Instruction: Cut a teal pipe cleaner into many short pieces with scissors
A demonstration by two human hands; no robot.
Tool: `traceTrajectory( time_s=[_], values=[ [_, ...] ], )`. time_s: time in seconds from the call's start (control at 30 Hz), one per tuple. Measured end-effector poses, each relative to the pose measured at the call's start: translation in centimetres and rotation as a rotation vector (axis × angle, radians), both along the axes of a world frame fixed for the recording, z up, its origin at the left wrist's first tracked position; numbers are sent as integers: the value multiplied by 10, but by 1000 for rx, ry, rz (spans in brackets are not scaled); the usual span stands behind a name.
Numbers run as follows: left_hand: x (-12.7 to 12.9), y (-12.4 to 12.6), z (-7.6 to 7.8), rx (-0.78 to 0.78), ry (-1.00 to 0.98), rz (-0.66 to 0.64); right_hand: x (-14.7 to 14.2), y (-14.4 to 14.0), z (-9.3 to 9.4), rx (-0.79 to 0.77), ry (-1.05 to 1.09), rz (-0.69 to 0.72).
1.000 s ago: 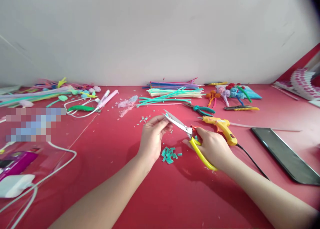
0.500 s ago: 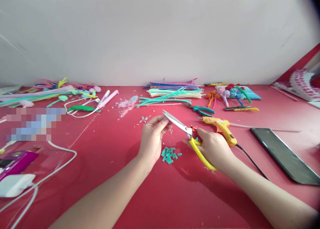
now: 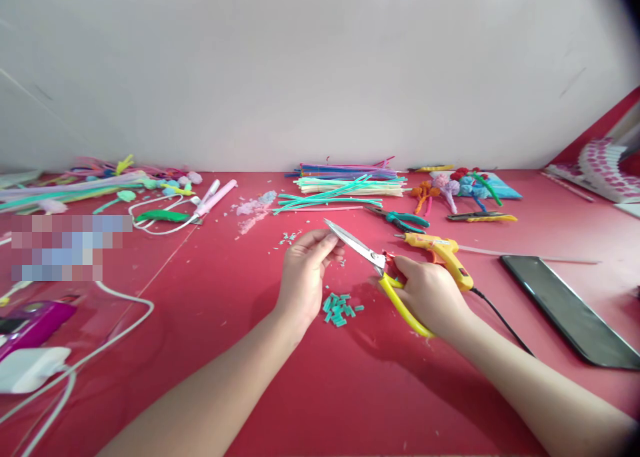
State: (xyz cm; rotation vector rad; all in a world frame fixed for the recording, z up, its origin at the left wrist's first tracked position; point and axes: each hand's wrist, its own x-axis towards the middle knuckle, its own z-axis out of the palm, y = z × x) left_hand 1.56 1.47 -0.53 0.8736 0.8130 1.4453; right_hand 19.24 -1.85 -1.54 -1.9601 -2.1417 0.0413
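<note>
My right hand is wrapped round the yellow handles of a pair of scissors. The metal blades point up and left, nearly closed, with their tips at the fingers of my left hand. Thumb and forefinger of that hand are pinched together beside the blades; whatever they hold is hidden or too small to make out. On the table between my hands lies a small heap of short teal pieces.
Bundles of pipe cleaners lie near the wall. To the right are teal-handled pliers, a yellow glue gun with its cord, and a phone. White cables and a pink hair straightener lie left.
</note>
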Motion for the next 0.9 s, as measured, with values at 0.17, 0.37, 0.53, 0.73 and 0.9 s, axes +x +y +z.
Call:
traceTrajectory(
  time_s=[0.17, 0.37, 0.53, 0.73, 0.9],
  values=[
    [0, -1, 0, -29, 47, -13, 2, 3, 0, -38, 62, -11],
    [3, -6, 1, 39, 353, -129, 4, 4, 5, -89, 332, 0],
    [9, -13, -1, 115, 645, -257, 0, 2, 20, -196, 789, 54],
    [16, -20, -2, 175, 789, -409, -2, -2, 25, -289, 833, 99],
    [11, -12, -2, 243, 898, -348, 12, 7, 18, -132, 655, 15]
  ],
)
